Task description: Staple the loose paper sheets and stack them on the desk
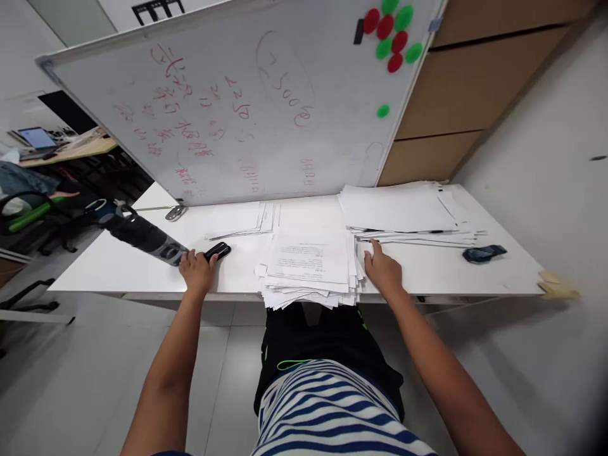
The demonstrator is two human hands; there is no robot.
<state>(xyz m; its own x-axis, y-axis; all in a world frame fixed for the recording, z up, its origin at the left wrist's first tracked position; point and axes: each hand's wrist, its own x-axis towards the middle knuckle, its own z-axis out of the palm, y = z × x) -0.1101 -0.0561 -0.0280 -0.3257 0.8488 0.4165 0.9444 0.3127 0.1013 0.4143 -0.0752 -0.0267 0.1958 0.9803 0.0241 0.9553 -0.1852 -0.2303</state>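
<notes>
My left hand (197, 269) rests on the white table (114, 266), fingers curled around the near end of a small black stapler (217, 251). My right hand (382, 269) lies at the right edge of a loose stack of printed papers (308, 269) in front of me, index finger stretched toward a larger pile of sheets (403, 212) further back. Its fingers hold nothing that I can see.
A whiteboard (247, 101) with red writing and red and green magnets leans at the table's back. A dark bottle (137, 234) lies left of the stapler. A dark cloth (484, 253) and yellow sticky notes (555, 285) sit at the right. Wooden cabinets stand behind.
</notes>
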